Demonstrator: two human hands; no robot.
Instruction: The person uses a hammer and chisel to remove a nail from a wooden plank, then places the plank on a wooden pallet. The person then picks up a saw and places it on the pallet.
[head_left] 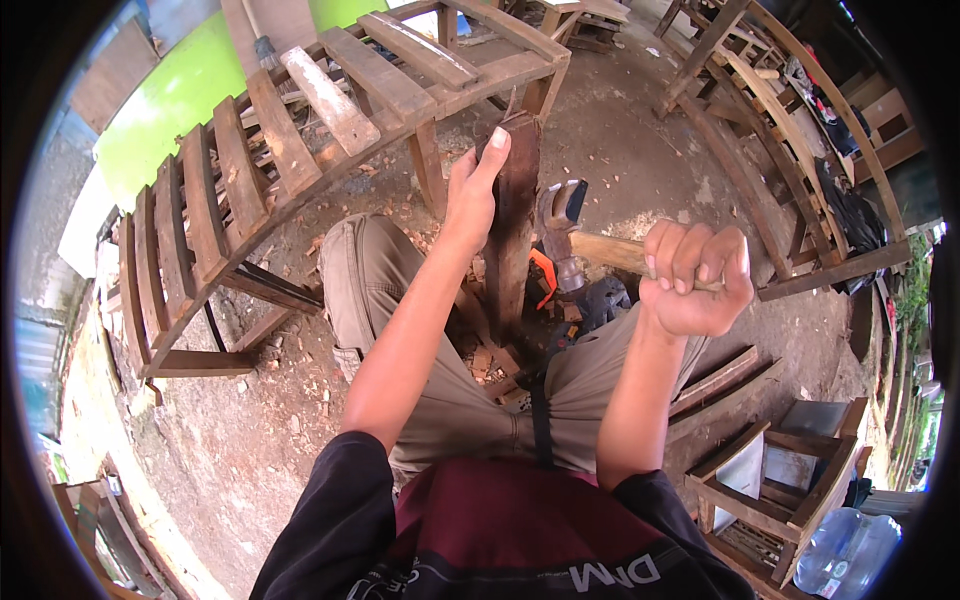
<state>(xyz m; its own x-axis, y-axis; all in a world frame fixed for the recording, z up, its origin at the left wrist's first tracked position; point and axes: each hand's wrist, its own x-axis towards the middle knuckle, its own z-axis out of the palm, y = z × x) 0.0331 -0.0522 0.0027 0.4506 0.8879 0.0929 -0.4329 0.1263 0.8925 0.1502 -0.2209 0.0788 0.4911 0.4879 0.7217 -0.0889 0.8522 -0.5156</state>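
Observation:
My left hand (470,205) is closed round the side of a dark wooden beam (515,220), its thumb pointing up near the top end. The beam stands on end, slightly tilted, between my knees. A thin spike, perhaps a nail, shows at its upper end. In my right hand (697,278) is a claw hammer (605,250), gripped by its wooden handle. The hammer's metal head hangs just right of the beam, and a narrow gap seems to part them. Behind the hammer head, an orange curved piece (543,278) lies low; its kind is unclear.
A long slatted wooden bench frame (240,185) curves along the left and far side. More wooden framework (780,150) stands at the far right. Near right are loose wood strips (715,385), a small wooden frame (745,510) and a clear plastic bottle (848,550). Wood chips litter the ground.

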